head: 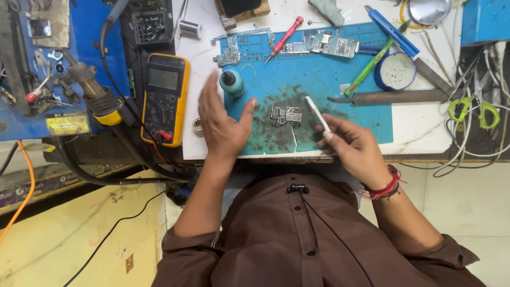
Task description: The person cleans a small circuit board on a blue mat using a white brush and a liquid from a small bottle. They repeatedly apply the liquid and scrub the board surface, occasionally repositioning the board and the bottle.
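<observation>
Circuit board (286,115): laid bare on the blue mat (340,114), dark residue around it, cleaning judged underway. White brush (317,113) is pinched in right hand (355,148); left hand (222,126) is held open, fingers apart, beside a teal bottle (231,82).

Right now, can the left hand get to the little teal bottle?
Probably yes. The left hand hovers open just below the teal bottle, and nothing lies between them on the blue mat.
</observation>
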